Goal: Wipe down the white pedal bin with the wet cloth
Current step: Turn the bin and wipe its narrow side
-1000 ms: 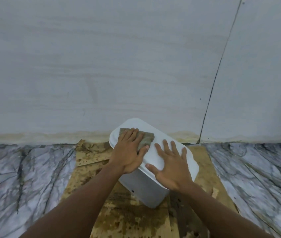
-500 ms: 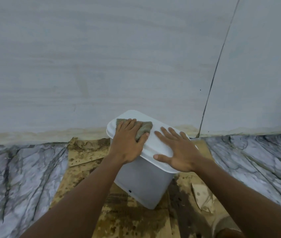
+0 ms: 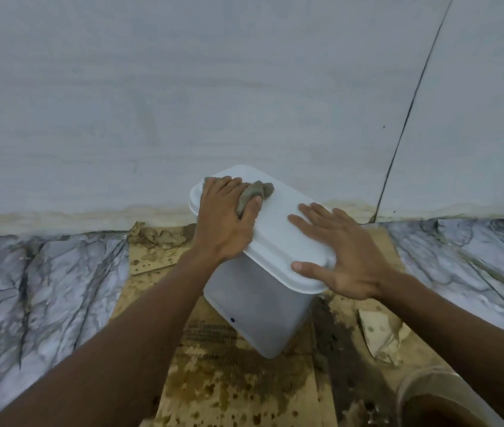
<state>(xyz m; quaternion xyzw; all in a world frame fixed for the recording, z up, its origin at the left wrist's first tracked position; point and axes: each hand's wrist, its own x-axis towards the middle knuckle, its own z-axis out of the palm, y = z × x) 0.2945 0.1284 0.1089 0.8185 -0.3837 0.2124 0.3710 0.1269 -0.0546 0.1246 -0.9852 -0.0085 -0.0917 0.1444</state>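
**Light bin steadied while the lid is wiped**

The white pedal bin stands on stained cardboard laid over the marble floor, close to the wall. It looks like thin, stiff, hollow plastic. It is probably light enough to skid or tip under a sideways rub, so it is best held down from above at the lid's rim. The right hand lies spread on the near right corner of the lid, fingers apart and straight, thumb along the edge, clasping nothing. Farther off, at the lid's far left end, the left hand presses flat on the wet cloth, which is limp and bunches up beside the thumb.
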